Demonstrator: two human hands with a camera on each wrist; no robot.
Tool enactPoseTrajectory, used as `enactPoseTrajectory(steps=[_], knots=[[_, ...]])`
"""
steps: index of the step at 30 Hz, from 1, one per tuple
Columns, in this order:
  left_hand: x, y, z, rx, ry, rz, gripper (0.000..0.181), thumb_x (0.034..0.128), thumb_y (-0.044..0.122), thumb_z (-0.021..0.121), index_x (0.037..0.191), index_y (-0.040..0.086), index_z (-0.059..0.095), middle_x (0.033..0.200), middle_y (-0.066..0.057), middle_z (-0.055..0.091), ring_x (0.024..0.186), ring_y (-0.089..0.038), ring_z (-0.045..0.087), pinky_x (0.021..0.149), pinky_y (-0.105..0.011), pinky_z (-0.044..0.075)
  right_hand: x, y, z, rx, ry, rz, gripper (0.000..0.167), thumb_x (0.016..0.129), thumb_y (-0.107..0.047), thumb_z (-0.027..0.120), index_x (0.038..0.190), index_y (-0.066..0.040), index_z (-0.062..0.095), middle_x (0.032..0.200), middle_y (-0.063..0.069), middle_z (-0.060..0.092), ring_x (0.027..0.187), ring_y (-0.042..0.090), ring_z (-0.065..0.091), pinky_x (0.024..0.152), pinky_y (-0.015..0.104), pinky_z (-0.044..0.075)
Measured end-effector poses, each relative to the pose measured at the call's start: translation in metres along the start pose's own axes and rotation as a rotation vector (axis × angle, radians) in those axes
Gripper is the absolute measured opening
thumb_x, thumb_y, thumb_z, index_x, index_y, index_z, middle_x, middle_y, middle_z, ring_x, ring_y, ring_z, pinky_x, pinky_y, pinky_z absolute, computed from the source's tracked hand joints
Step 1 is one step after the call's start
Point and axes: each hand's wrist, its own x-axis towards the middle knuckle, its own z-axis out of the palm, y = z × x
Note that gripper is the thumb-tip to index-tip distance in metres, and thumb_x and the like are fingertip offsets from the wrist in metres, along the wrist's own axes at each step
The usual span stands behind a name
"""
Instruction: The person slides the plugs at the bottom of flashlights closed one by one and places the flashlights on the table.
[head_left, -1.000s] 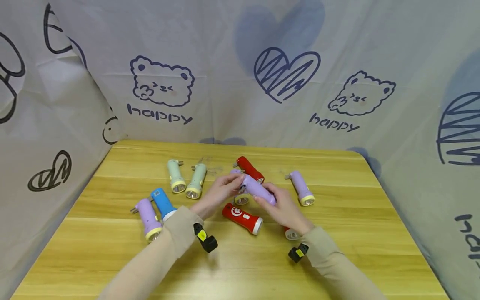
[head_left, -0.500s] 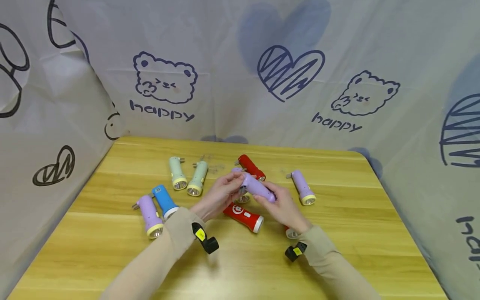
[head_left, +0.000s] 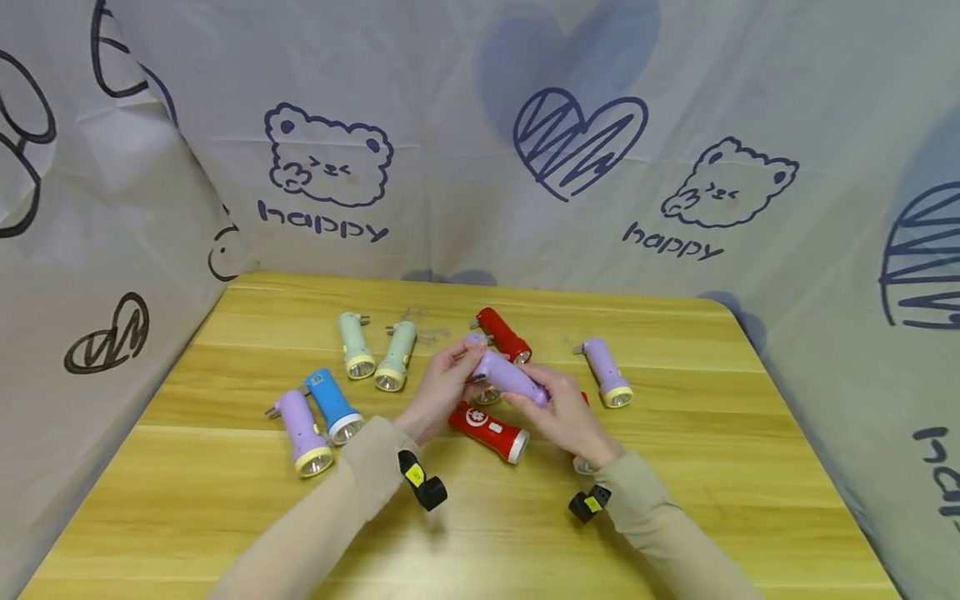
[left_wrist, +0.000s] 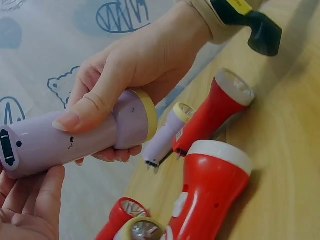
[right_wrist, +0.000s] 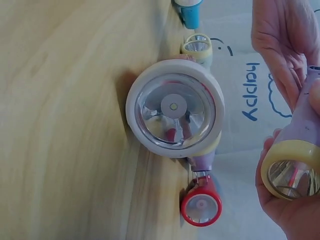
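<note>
A purple flashlight (head_left: 512,377) with a yellow head ring is held above the table between both hands. My right hand (head_left: 564,414) grips it near the head, thumb along the body in the left wrist view. At its tail, my left hand (head_left: 437,393) holds the end with thumb and fingers. A dark slot (left_wrist: 7,147) shows in the tail end in the left wrist view. Below the hands lies a red flashlight (head_left: 491,435) with a white ring. Another purple flashlight, mostly hidden by the hands, shows its lens (head_left: 489,395). A red one (head_left: 504,335) lies just behind.
Two pale green flashlights (head_left: 395,357), a blue one (head_left: 333,406) and a purple one (head_left: 302,432) lie on the left. Another purple flashlight (head_left: 606,372) lies right. One more red flashlight (head_left: 583,465) is partly under my right wrist. Printed cloth (head_left: 450,167) stands behind the wooden table (head_left: 712,500).
My left forearm and hand have shifted slightly right, uncovering the blue flashlight's lens. The held purple flashlight has turned and shifted a little, still in both hands.
</note>
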Motion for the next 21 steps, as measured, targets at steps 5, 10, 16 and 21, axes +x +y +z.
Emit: enactPoseTrajectory(steps=[5, 10, 16, 21], knots=[[0.000, 0.004, 0.000, 0.043, 0.012, 0.018, 0.021, 0.1078, 0.021, 0.048, 0.107, 0.003, 0.058, 0.127, -0.025, 0.067, 0.098, -0.010, 0.068, 0.086, -0.024, 0.059, 0.001, 0.000, 0.001, -0.004, 0.002, -0.008, 0.032, 0.092, -0.019, 0.073, 0.121, -0.006, 0.069, 0.105, 0.010, 0.073, 0.086, 0.017, 0.063, 0.076, 0.029, 0.054], [-0.001, 0.006, -0.005, 0.087, -0.025, 0.011, 0.029, 0.1096, 0.022, 0.042, 0.118, -0.002, 0.056, 0.128, -0.022, 0.062, 0.106, -0.014, 0.064, 0.090, -0.023, 0.058, 0.004, -0.002, 0.001, -0.010, -0.027, 0.021, 0.030, 0.094, -0.024, 0.072, 0.119, -0.009, 0.069, 0.104, 0.008, 0.071, 0.085, 0.016, 0.062, 0.075, 0.027, 0.053], [-0.007, 0.007, -0.013, 0.084, -0.184, 0.001, 0.045, 0.1109, 0.015, 0.033, 0.147, -0.009, 0.040, 0.153, -0.028, 0.040, 0.130, -0.021, 0.052, 0.110, -0.032, 0.049, 0.002, 0.000, 0.001, 0.004, -0.042, 0.070, 0.032, 0.094, -0.025, 0.072, 0.120, -0.009, 0.068, 0.107, 0.009, 0.072, 0.088, 0.017, 0.063, 0.077, 0.028, 0.053], [-0.008, 0.003, -0.021, 0.150, -0.251, 0.016, 0.043, 0.1100, 0.014, 0.038, 0.146, -0.009, 0.044, 0.158, -0.024, 0.040, 0.137, -0.024, 0.050, 0.117, -0.043, 0.042, -0.001, 0.006, 0.001, 0.049, -0.060, 0.071, 0.030, 0.094, -0.022, 0.072, 0.120, -0.007, 0.068, 0.109, 0.010, 0.073, 0.090, 0.017, 0.064, 0.079, 0.027, 0.054]])
